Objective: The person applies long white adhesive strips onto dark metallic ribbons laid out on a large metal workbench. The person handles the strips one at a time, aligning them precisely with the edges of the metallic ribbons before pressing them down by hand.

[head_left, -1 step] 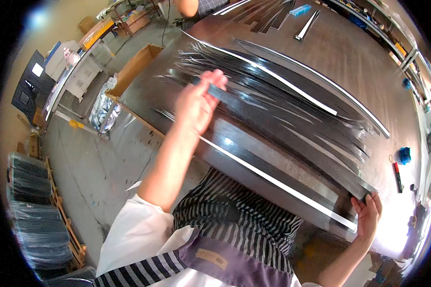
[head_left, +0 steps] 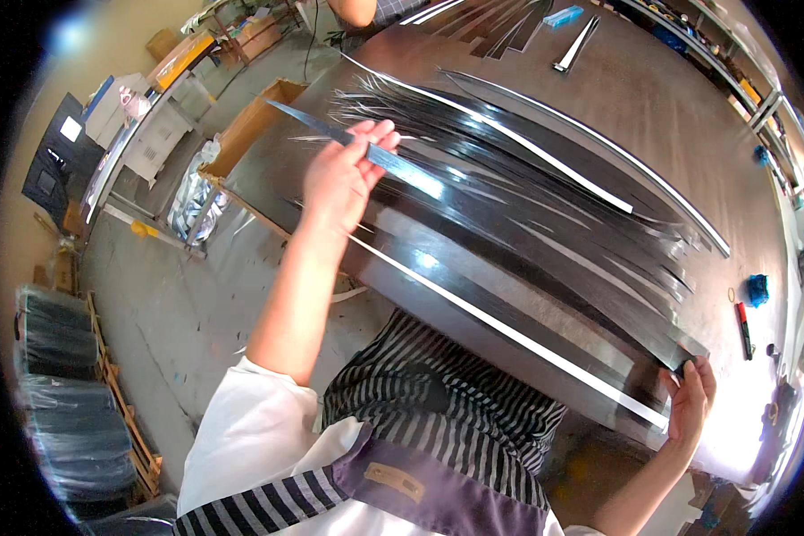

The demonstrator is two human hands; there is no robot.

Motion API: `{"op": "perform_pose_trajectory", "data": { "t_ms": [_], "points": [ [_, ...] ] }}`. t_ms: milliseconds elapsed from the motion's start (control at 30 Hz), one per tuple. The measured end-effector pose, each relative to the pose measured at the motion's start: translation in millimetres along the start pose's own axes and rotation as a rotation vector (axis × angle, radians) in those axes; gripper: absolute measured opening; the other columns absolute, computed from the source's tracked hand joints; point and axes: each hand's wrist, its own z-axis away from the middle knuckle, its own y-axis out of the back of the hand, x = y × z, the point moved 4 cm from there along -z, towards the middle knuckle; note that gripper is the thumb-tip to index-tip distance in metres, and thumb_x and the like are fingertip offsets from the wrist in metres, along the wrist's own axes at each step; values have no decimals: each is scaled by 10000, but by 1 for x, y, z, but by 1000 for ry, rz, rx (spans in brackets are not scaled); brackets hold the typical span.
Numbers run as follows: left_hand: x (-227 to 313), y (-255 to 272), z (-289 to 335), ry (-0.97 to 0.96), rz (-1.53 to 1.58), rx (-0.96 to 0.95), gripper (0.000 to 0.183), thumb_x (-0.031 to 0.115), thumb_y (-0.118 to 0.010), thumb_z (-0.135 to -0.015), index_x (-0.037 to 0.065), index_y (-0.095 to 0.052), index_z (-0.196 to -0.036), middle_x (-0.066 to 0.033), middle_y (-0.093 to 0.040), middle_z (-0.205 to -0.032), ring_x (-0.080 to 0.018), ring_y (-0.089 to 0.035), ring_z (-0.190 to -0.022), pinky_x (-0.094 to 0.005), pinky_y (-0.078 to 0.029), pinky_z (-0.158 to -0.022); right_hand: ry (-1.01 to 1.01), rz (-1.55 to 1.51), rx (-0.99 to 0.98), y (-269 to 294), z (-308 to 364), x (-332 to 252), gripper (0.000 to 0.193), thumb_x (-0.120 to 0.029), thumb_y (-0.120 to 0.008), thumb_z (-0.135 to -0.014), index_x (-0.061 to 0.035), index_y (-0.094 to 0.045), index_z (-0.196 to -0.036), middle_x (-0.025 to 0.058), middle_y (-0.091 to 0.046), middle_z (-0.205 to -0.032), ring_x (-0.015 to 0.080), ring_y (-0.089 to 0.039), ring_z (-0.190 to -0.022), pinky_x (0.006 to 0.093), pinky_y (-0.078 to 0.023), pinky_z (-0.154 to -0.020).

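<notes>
A long, glossy black strip (head_left: 411, 175) stretches between my hands, slanting from upper left to lower right. My left hand (head_left: 344, 183) grips it near its left end, and a narrow tip sticks out past the fingers. At the other end my right hand (head_left: 690, 402) pinches the strip between thumb and fingers by the table's right side. Beyond the held strip lies a loose pile of thin black strips (head_left: 509, 165), with frayed ends at the left. A white strip (head_left: 509, 331) lies on the near side, parallel to the table's front edge.
Two light strips lie across the far side of the brown table (head_left: 652, 134). A red and black marker (head_left: 743, 330) and a blue crumpled item (head_left: 757, 290) rest at the right. A cardboard box (head_left: 255, 125) stands off the left edge. Another person's arm (head_left: 355, 11) shows at the top.
My left hand has shifted left and slightly up. The strip's left tip now shows beyond the fingers, and its surface catches more light. My right hand has hardly moved.
</notes>
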Motion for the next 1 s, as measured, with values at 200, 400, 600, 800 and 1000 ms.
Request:
{"op": "perform_pose_trajectory", "data": {
  "t_ms": [200, 400, 600, 800, 1000],
  "points": [
    [48, 21, 40, -172, -314, -1, 301, 153, -617, -959, -9, -591, -1211, -93, -654, -1083, -221, -659, -991, -349, -525, -873, 215, 153, 178, 26, 24, -16, 201, -110, -616, -944, -49, -595, -1135, 2, -598, -927, 40, -538, -729, 152, -421, -573],
    [28, 41, 89, -199, -633, 143, 446, 71, -662, -914, 68, -554, -1346, 7, -577, -1011, -76, -553, -922, -246, -475, -811, 351, 362, 540, 36, 82, 1, 355, 19, -662, -852, -19, -644, -1204, 8, -637, -928, 73, -561, -808, 210, -457, -723],
    [-17, 41, 101, -346, -882, 282, 788, 25, -781, -806, 31, -353, -1468, -43, -578, -1039, -147, -528, -970, -277, -429, -908, 381, 719, 522, 21, 89, 30, 279, 57, -704, -787, 20, -657, -1060, 48, -621, -981, 148, -575, -905, 277, -474, -834],
    [-18, 68, 98, -468, -1237, 455, 973, 288, -860, -756, 18, -298, -1501, -83, -482, -1170, -216, -460, -1030, -354, -386, -946, 457, 833, 563, 16, 87, 30, 328, 42, -726, -749, -6, -653, -1065, 98, -625, -1056, 203, -593, -942, 308, -476, -849],
    [-18, 66, 102, -577, -1364, 384, 828, 325, -813, -811, 84, -384, -1477, -84, -485, -1165, -203, -445, -1044, -338, -375, -937, 463, 741, 598, 21, 90, 32, 361, 55, -708, -758, -3, -635, -1107, 75, -625, -1026, 171, -576, -908, 287, -459, -833]
  ]
}}
